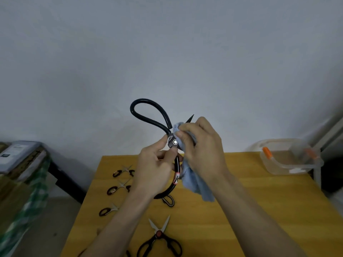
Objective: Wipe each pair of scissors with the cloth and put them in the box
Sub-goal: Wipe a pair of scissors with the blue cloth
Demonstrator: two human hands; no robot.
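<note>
Two hands aloft: left fingers [168,145] clamped on black scissors [148,115], right fingers [182,134] pinching blue cloth [193,182] around blades.

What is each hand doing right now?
Left hand: grips the black scissors near the pivot.
Right hand: holds the blue cloth against the blades.

blades mostly hidden by cloth [193,180], bottom scissors [159,242] handles cut off by edge

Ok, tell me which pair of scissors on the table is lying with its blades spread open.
The black-handled scissors with the red pivot, nearest the camera: its blades form a V. The three small pairs along the left edge are too small to judge.
</note>
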